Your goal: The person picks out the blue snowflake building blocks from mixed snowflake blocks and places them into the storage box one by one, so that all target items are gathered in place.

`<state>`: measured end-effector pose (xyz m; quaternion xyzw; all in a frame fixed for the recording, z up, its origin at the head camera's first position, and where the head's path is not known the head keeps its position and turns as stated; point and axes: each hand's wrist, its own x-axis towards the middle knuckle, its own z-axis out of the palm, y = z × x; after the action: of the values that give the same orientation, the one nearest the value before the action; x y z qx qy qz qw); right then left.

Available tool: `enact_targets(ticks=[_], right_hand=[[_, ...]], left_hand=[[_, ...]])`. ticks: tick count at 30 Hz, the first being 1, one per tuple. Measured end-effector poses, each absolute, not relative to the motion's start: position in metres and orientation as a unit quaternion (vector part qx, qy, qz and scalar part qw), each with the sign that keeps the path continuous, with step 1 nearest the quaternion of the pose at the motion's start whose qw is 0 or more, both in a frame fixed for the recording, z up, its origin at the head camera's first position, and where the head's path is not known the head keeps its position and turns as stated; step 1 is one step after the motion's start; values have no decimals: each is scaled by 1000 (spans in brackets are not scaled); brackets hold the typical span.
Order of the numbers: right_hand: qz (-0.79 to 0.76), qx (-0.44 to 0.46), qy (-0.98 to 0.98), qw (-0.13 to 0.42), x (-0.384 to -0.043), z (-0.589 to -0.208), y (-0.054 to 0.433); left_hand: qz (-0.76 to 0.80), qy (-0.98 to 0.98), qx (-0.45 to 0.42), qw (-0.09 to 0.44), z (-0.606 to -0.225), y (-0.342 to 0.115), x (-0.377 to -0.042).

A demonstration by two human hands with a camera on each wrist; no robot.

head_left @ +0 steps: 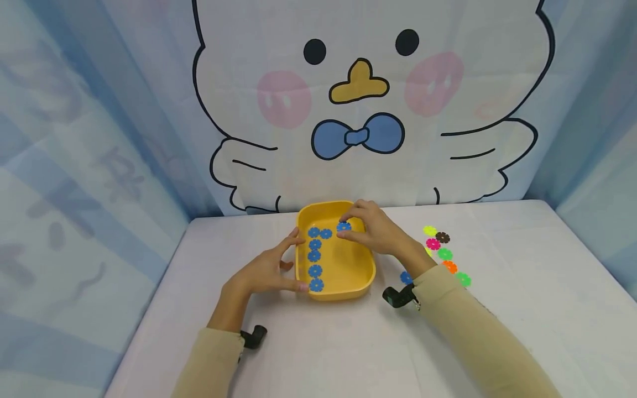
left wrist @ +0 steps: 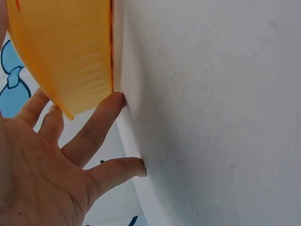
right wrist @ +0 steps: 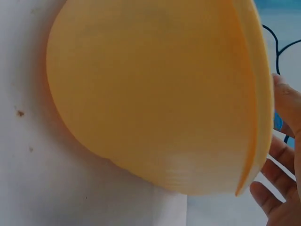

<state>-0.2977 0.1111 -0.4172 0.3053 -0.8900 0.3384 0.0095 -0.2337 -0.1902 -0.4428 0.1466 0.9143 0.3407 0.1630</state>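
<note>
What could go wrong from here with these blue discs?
The blue flower-shaped disc pinched in the right hand might slip and land out of place. The left hand, at the left edge of the yellow tray, might nudge it and disturb the blue discs lined up inside.

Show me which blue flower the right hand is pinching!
The blue flower between the right hand's thumb and fingers. Six other blue ones lie left of it in the yellow tray; another lies on the table.

Discs point(head_left: 314, 256) lie in and right of the tray point(head_left: 343, 271).
</note>
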Motion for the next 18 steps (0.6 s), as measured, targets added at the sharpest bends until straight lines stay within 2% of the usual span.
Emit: enact_targets(ticks=[18], right_hand=[[321,318,-892,-19,-301,-412,86]], left_hand=[[339,912,160,165,-441,-191,-233]])
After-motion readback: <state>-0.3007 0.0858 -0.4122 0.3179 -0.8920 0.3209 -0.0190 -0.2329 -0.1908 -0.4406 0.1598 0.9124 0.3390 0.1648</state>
